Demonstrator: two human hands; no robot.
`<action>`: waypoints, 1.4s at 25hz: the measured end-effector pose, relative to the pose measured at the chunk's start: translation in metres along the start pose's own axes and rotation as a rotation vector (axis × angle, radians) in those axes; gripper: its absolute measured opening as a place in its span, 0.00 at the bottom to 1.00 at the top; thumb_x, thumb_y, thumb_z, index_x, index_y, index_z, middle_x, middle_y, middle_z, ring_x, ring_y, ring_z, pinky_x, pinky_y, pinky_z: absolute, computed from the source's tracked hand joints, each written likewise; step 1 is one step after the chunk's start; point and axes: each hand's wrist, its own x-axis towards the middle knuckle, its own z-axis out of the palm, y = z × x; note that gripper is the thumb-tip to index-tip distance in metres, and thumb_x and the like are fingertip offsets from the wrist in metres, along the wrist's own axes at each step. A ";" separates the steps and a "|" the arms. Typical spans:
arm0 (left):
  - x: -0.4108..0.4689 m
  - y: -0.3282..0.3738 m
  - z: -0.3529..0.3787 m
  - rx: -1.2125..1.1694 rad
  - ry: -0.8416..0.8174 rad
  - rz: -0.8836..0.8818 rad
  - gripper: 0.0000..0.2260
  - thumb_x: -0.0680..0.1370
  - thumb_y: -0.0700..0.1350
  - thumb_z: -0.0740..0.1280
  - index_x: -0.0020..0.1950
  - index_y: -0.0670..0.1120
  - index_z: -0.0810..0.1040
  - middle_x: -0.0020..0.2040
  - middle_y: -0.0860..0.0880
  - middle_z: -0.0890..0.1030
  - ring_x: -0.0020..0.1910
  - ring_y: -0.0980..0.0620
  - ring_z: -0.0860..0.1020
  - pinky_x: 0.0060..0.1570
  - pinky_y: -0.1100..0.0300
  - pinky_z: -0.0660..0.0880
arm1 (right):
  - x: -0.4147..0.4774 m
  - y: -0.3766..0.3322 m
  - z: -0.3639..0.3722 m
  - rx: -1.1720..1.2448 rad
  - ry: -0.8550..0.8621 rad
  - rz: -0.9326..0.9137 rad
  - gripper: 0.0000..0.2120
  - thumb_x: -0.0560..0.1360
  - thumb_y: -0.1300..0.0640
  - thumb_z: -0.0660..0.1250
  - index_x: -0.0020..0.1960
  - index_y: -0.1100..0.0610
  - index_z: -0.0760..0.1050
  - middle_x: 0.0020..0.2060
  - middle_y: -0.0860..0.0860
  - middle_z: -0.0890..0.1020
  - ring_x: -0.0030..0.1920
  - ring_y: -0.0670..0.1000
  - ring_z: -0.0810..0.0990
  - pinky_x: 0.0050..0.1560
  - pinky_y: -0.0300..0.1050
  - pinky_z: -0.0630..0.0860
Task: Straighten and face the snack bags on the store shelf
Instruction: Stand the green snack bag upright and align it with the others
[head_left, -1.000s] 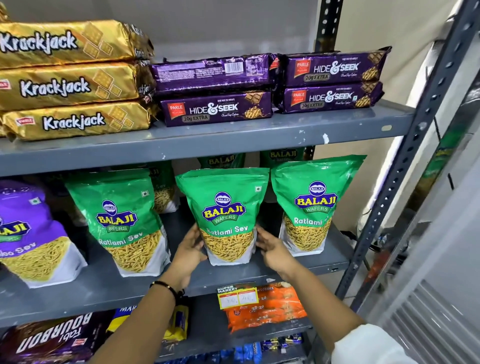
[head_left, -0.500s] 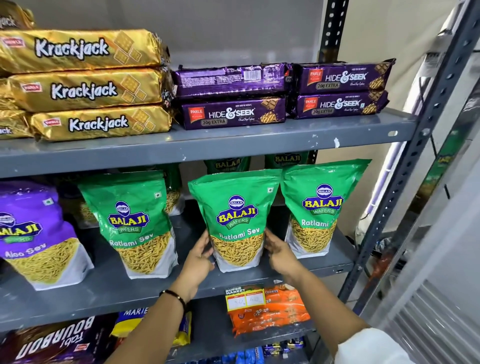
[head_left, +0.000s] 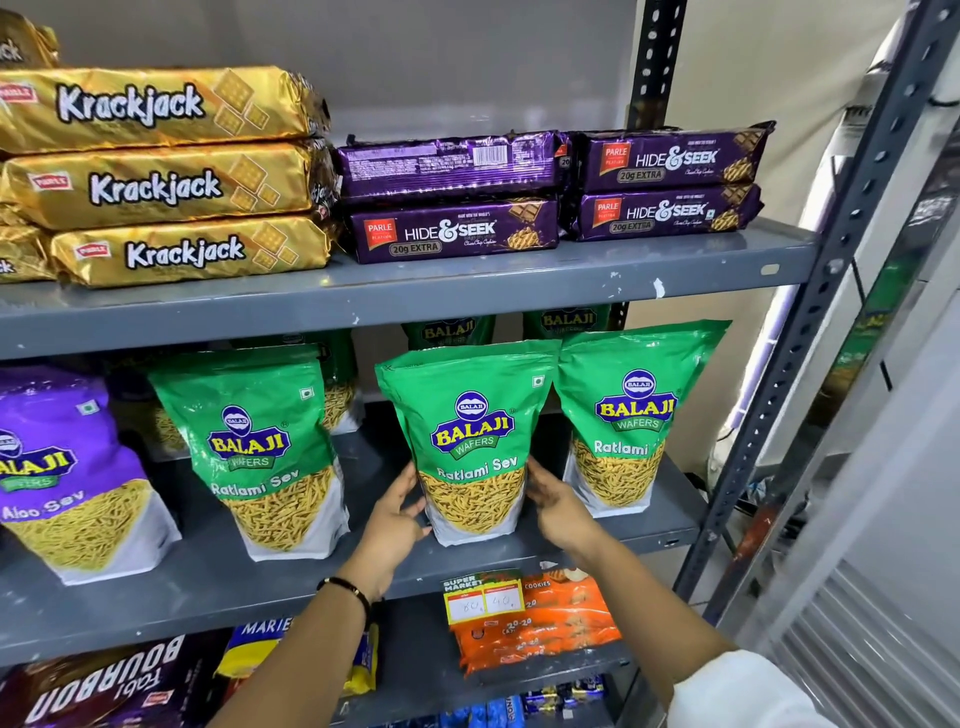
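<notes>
Three green Balaji Ratlami Sev bags stand facing out on the middle grey shelf (head_left: 218, 587). The middle green bag (head_left: 470, 415) is upright, held at its lower sides by both hands. My left hand (head_left: 395, 519) presses its left edge and my right hand (head_left: 558, 504) cups its right edge. The right green bag (head_left: 631, 410) stands close beside it, almost touching. The left green bag (head_left: 260, 441) leans slightly, apart from the middle one. A purple Aloo Sev bag (head_left: 62, 467) stands at far left. More green bags stand behind, mostly hidden.
The top shelf carries stacked gold Krackjack packs (head_left: 156, 187) and purple Hide & Seek packs (head_left: 556, 192). Below are orange cookie packs (head_left: 535, 629) with a price tag, a Marie pack and a Bourbon pack (head_left: 104, 686). A grey slotted upright (head_left: 810, 332) bounds the right side.
The view has shifted down and left, so the shelves sit higher and more rightward in frame. Both hands stay on the middle green bag, which now stands closer to the right bag.
</notes>
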 end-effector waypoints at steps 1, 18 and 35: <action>0.000 0.000 0.001 0.003 0.002 0.000 0.36 0.72 0.21 0.54 0.74 0.50 0.56 0.75 0.49 0.60 0.70 0.45 0.66 0.51 0.56 0.73 | -0.001 0.000 -0.001 0.004 -0.005 -0.001 0.40 0.66 0.83 0.45 0.71 0.52 0.51 0.69 0.55 0.65 0.71 0.57 0.63 0.63 0.36 0.60; -0.003 0.000 0.005 0.001 0.034 -0.005 0.38 0.70 0.20 0.51 0.74 0.49 0.57 0.75 0.49 0.60 0.70 0.43 0.65 0.55 0.55 0.70 | -0.013 -0.008 -0.002 -0.012 -0.046 0.048 0.37 0.69 0.82 0.45 0.72 0.55 0.52 0.72 0.57 0.62 0.73 0.55 0.59 0.63 0.36 0.58; 0.000 0.000 0.009 0.000 0.046 -0.012 0.38 0.71 0.20 0.51 0.73 0.53 0.59 0.74 0.51 0.61 0.71 0.44 0.64 0.55 0.48 0.72 | -0.009 -0.004 0.001 0.023 -0.012 0.021 0.38 0.68 0.81 0.47 0.72 0.52 0.54 0.68 0.51 0.66 0.71 0.52 0.62 0.58 0.35 0.64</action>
